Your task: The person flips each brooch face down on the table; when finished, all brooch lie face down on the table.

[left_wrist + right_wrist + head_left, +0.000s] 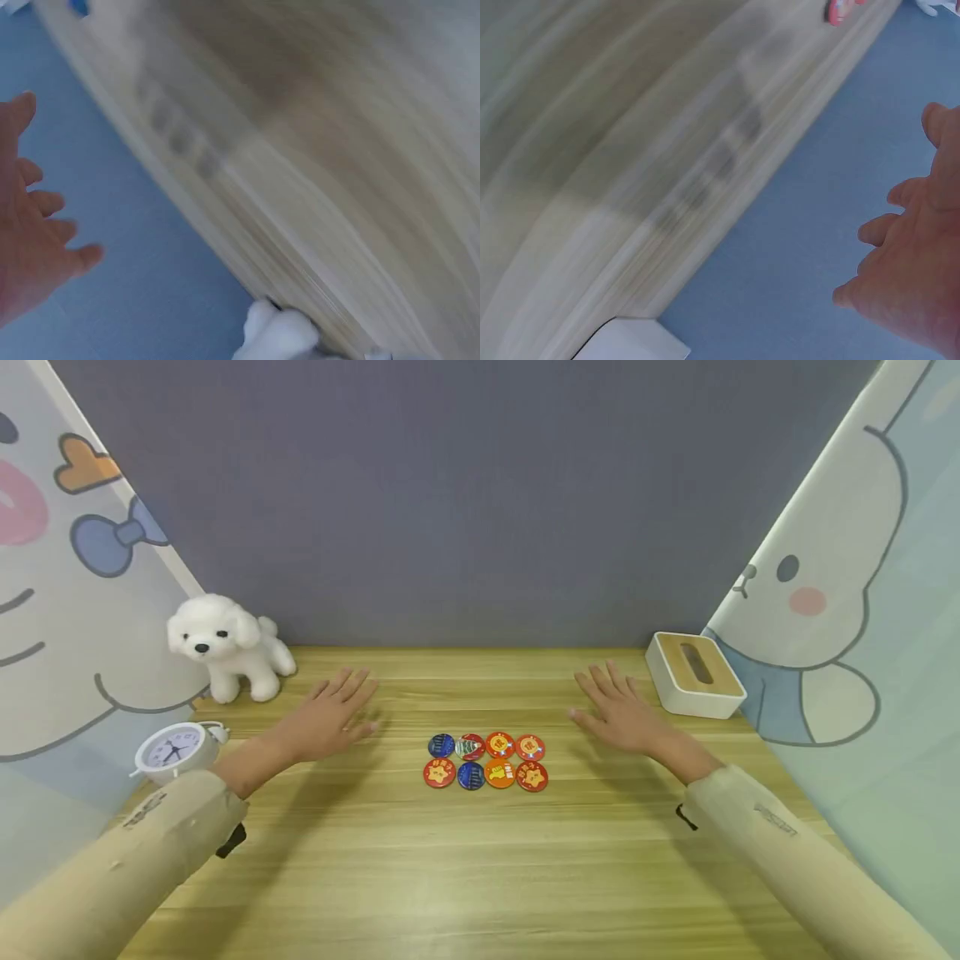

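Several round badges lie in two rows at the middle of the table, among them a dark blue one, an orange one and a red one with a star. To their left my left hand is held over the wood with fingers spread and nothing in it. On the other side my right hand hovers, palm down, its fingers straight and also holding nothing. Both wrist views show the hands, left and right, apart from the table surface, on which their shadows fall.
A white plush dog sits at the back left, with a white alarm clock in front of it. A white tissue box with a wooden lid stands at the back right. Grey and cartoon-printed panels enclose the wooden table.
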`<state>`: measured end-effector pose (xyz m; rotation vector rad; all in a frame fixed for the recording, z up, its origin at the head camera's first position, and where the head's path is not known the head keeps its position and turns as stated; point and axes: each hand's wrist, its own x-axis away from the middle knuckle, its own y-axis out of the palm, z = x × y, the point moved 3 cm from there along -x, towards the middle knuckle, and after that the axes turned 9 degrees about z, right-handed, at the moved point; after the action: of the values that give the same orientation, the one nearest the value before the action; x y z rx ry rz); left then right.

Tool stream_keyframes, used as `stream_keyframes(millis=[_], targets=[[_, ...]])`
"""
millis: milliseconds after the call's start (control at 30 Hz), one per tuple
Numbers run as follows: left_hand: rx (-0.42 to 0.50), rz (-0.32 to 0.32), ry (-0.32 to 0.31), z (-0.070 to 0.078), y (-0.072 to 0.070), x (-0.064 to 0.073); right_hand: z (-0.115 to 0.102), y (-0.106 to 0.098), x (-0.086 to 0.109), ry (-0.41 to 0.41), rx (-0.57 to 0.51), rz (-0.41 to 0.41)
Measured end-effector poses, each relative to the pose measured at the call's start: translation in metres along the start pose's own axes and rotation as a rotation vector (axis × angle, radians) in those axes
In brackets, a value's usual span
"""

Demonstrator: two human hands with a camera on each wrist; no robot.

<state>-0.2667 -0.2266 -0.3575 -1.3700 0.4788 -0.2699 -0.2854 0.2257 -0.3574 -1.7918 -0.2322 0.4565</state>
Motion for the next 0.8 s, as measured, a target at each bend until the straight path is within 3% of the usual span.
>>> stream_keyframes(millis=[133, 233, 367, 567, 800], targets=[[0.182, 0.017, -0.031, 0.002, -0.003, -0.018, -0.012, 0.001, -0.015, -0.021, -0.046, -0.02], [0.332, -0.003, -0.091, 0.005, -0.004, -0.03, -0.027, 0.005, -0.026, -0.033, -0.108, -0.058], [0.437, -0.024, -0.165, 0.013, 0.0, -0.04, -0.049, 0.016, -0.042, -0.059, -0.182, -0.127], [0.371, -0.046, -0.184, 0.031, 0.017, -0.053, -0.084, 0.041, -0.06, -0.132, -0.157, -0.17], [0.308, -0.128, -0.21, 0.049, 0.036, -0.058, -0.127, 0.062, -0.077, -0.197, -0.123, -0.165]])
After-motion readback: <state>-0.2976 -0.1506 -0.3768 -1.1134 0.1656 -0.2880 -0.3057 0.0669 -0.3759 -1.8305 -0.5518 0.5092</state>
